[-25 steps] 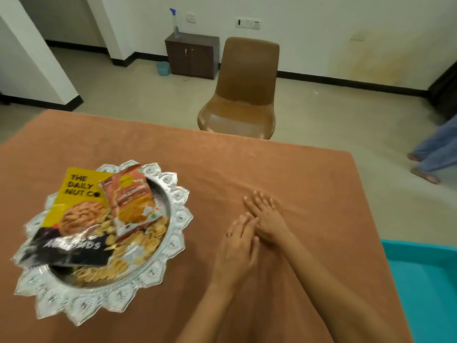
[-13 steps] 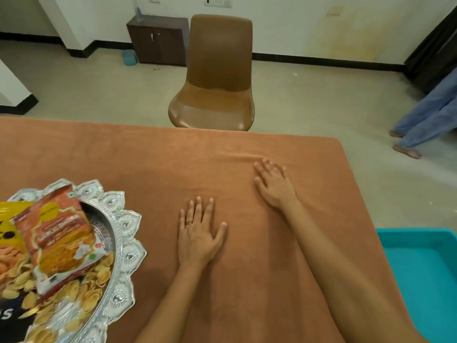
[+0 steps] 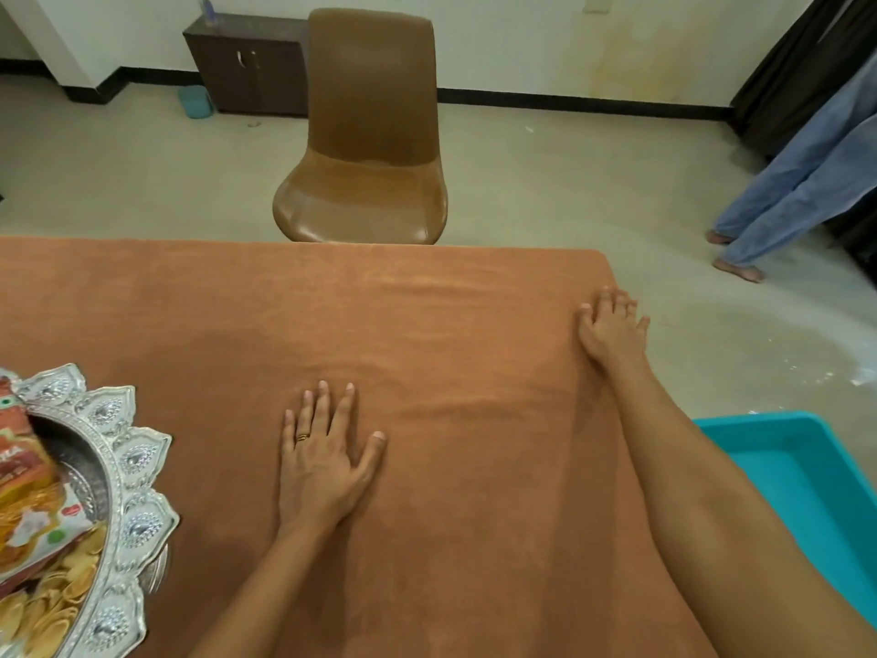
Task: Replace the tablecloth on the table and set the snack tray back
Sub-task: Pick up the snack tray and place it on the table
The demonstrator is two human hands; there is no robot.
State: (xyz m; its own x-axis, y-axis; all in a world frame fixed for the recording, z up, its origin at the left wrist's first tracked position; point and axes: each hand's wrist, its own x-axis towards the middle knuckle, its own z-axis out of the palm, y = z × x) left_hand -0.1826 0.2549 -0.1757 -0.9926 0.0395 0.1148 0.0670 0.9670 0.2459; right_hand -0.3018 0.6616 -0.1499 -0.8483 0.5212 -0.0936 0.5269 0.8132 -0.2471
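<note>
An orange-brown tablecloth (image 3: 427,334) covers the table. My left hand (image 3: 322,458) lies flat on it near the middle, fingers spread, a ring on one finger. My right hand (image 3: 612,327) presses flat at the cloth's right edge, near the far corner, fingers reaching over the edge. The silver snack tray (image 3: 128,467) with a scalloped rim sits on the cloth at the lower left, partly cut off by the frame. It holds a red snack packet (image 3: 28,496) and loose yellow chips (image 3: 52,596).
A brown chair (image 3: 370,149) stands just past the table's far edge. A teal bin (image 3: 807,472) sits low at the right of the table. A person's legs in blue trousers (image 3: 797,182) stand at the far right. A dark cabinet (image 3: 251,64) is by the back wall.
My hands have spread apart over the cloth. The right hand slid from the middle out to the right edge, and the left stays flat near the middle. The view shifted right.
</note>
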